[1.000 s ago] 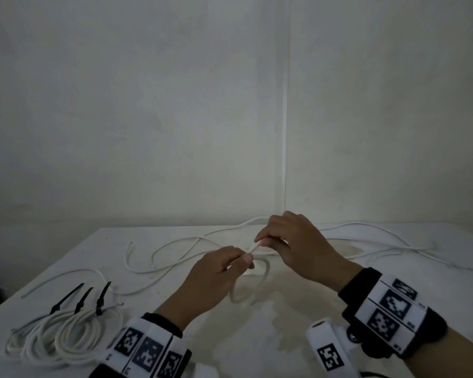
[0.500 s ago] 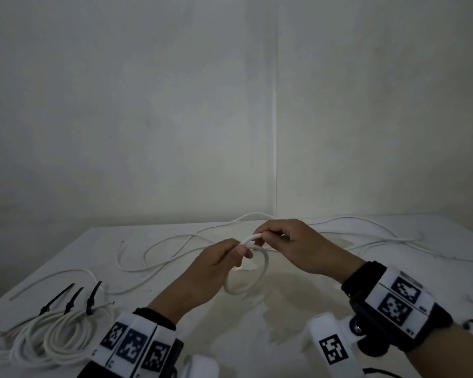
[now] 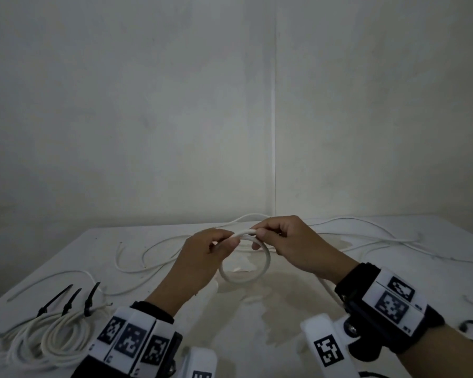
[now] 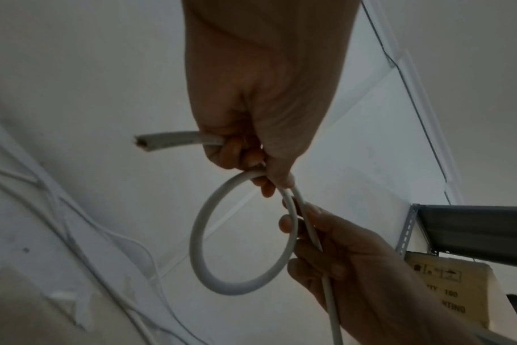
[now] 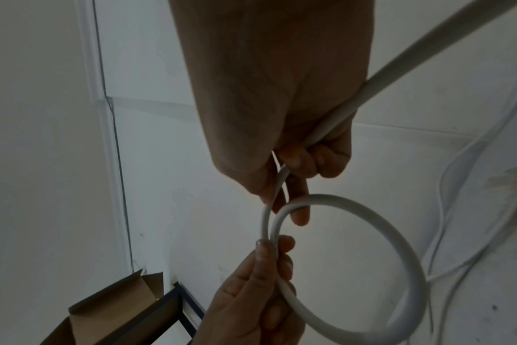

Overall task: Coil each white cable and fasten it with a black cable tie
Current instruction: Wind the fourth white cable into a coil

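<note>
Over on the far left of the tabletop (image 3: 175, 317), three coiled bundles (image 3: 47, 336) lie side by side, each cinched with a black cable tie (image 3: 90, 298), so part of the job looks finished. Moving in, your left hand (image 3: 202, 257) is up above the surface, thumb and forefinger pinching the white cable (image 3: 266, 264) right where the first loop crosses itself; the cut end (image 4: 139, 141) pokes out past your left fingers (image 4: 236, 149) in the left wrist view. That pinch is your anchor, so keep it firm at the crossing and don't let the short tail slip through.

Centre stage, one small round loop hangs between your hands, clear of the tabletop. It's tight, I'd say tighter than the finished coils on the left, so judge whether the next turns want to be wider to match.

On the right, your right hand (image 3: 292, 241) has its fingers (image 5: 298, 161) curled round the running length of cable, which trails off under your wrist. Feed slack from here, lay each new turn flat beside the last, and hand it to the left pinch.

Farther right, loose cables (image 3: 366, 236) sprawl across the tabletop and overlap one another. Watch for snags as you draw line in.
</note>
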`<act>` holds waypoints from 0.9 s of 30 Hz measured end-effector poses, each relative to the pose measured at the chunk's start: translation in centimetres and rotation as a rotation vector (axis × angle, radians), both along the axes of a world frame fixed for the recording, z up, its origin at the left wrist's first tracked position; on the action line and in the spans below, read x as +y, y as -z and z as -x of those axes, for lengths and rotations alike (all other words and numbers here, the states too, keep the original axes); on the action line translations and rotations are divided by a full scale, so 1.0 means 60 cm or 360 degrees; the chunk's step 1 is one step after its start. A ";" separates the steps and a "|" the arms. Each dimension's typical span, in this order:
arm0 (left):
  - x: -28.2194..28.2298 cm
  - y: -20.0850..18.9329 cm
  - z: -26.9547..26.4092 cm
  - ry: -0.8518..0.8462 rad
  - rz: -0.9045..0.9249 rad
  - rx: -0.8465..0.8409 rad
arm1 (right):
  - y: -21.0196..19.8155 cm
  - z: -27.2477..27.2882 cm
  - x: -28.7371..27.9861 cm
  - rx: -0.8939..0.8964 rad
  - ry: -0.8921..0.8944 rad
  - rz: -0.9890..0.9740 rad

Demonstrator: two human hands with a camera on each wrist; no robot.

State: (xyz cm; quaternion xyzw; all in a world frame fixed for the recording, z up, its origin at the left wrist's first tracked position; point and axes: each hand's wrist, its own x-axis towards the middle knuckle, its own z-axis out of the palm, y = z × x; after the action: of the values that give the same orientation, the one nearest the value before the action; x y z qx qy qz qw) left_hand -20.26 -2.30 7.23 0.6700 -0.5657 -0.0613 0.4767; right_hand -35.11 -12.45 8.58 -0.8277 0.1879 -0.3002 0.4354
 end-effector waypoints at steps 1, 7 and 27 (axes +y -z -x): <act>0.001 0.000 0.000 0.0001 0.0002 0.0037 | 0.000 0.000 0.001 0.0011 0.0004 -0.0015; 0.003 -0.004 0.008 -0.0060 0.0000 0.0145 | 0.010 -0.007 0.001 -0.0039 0.0151 0.0087; 0.033 -0.007 0.007 0.0402 -0.0220 0.1390 | 0.010 0.001 -0.004 -0.0108 0.0319 0.0100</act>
State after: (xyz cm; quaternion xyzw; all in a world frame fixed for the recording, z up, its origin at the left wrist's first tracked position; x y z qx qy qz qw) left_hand -20.68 -0.34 7.66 0.5374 -0.3836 -0.4333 0.6135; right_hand -35.18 -12.69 8.01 -0.8074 0.2453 -0.3757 0.3832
